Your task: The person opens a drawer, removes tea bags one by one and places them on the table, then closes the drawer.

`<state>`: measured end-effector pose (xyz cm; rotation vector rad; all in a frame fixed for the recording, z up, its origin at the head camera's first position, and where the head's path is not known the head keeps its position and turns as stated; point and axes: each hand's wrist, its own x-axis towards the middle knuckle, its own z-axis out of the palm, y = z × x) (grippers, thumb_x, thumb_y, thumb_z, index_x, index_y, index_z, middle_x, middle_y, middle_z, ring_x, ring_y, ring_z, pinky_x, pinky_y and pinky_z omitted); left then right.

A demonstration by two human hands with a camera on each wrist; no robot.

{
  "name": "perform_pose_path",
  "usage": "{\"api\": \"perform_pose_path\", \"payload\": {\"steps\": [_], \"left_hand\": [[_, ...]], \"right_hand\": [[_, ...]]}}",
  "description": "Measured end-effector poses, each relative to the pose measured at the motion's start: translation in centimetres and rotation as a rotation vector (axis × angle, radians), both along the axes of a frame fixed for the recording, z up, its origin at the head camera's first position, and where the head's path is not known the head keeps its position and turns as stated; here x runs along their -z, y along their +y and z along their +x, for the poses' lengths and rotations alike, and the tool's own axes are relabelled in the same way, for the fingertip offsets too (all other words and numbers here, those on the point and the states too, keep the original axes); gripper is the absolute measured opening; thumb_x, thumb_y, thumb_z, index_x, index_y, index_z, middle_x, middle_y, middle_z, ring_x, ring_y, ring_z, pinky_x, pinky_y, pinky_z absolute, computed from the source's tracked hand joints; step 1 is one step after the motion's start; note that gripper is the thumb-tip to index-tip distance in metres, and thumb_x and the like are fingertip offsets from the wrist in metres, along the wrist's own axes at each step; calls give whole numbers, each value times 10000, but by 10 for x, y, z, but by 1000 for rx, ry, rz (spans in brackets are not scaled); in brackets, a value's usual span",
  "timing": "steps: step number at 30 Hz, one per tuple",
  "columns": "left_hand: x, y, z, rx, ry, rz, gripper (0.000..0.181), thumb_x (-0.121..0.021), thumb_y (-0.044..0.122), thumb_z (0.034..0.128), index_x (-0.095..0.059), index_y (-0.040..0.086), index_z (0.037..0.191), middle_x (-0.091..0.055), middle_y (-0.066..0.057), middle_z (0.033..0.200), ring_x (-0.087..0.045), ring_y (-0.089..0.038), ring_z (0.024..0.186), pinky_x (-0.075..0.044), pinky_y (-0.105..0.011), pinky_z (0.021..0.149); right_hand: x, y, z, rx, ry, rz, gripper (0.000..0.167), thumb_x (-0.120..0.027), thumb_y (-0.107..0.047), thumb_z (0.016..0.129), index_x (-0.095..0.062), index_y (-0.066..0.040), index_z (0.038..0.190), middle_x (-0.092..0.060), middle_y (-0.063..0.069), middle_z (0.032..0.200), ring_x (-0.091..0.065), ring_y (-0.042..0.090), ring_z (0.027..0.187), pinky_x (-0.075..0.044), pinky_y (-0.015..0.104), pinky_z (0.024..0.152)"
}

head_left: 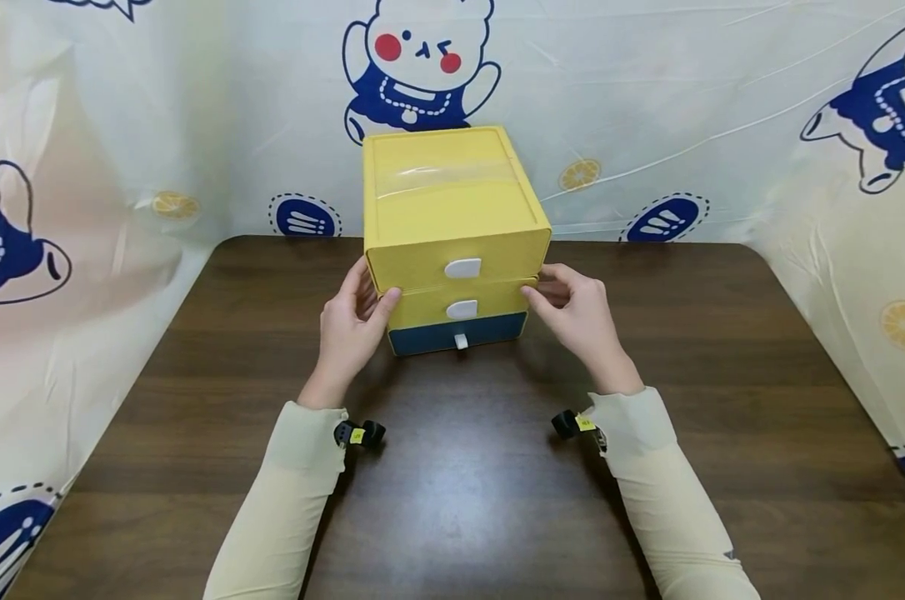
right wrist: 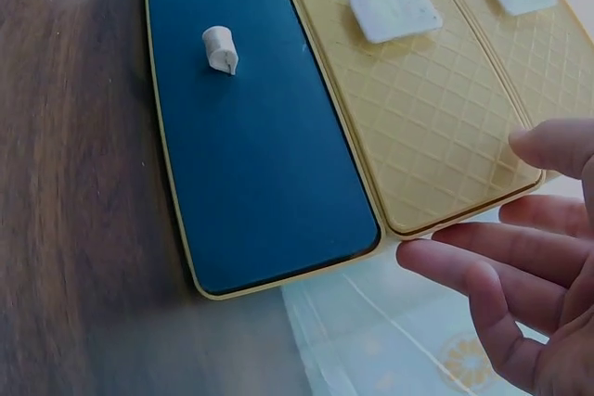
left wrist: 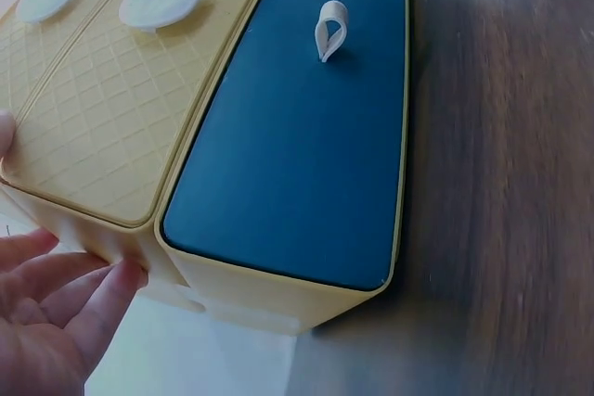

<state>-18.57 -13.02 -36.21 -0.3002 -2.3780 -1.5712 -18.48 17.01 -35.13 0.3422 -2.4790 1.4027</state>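
Note:
A three-tier drawer box (head_left: 452,208) stands toward the back of the table. Its upper two drawer fronts are yellow with a waffle pattern and white tabs; the bottom drawer front (left wrist: 288,127) is dark blue with a small white loop pull (right wrist: 220,49). At its left side, my left hand (head_left: 352,327) grips the corner, thumb at the front edge and fingertips against the side wall. My right hand (head_left: 578,321) holds the opposite corner beside the middle drawer (right wrist: 418,108), thumb on the front, fingers along the side. All drawers look closed. Clear tape (head_left: 445,173) crosses the top.
The dark brown wooden table (head_left: 452,500) extends in front of the box and to both sides. Behind it hangs a pale curtain (head_left: 647,100) printed with cartoon figures and orange slices. Each sleeved wrist carries a small black camera (head_left: 360,433).

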Motion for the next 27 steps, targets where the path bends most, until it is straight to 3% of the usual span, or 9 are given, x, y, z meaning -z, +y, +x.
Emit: {"api": "perform_pose_path", "payload": {"steps": [8, 11, 15, 27], "left_hand": [[1, 12, -4, 58, -4, 0, 603, -646, 279, 971, -421, 103, 1503, -582, -129, 1421, -609, -258, 1261, -526, -398, 1016], [1, 16, -7, 86, 1, 14, 606, -656, 273, 965, -430, 90, 1496, -589, -144, 1409, -609, -265, 1260, -526, -395, 1019], [2, 20, -11, 105, -7, 25, 612, -661, 265, 962, -428, 82, 1498, -590, -152, 1406, -604, -263, 1268, -526, -390, 1017], [1, 36, -29, 160, -44, 66, 635, -656, 306, 957, -411, 136, 1518, -553, -110, 1455, -563, -219, 1318, -501, -371, 1060]], "right_hand": [[-1, 12, 10, 61, 11, 55, 291, -737, -168, 901, -682, 12, 1122, -755, 199, 1010, -754, 307, 846, -627, 411, 757], [-3, 17, 13, 85, 15, 94, 278, -737, -174, 902, -685, 7, 1107, -760, 194, 978, -753, 301, 808, -617, 252, 703], [-6, 22, 15, 88, 15, 126, 265, -732, -185, 906, -687, 6, 1084, -762, 196, 937, -745, 300, 763, -500, 65, 631], [-5, 36, 12, 135, 54, 84, 263, -729, -175, 909, -682, 28, 1070, -752, 218, 859, -729, 358, 709, -477, 37, 583]]}}
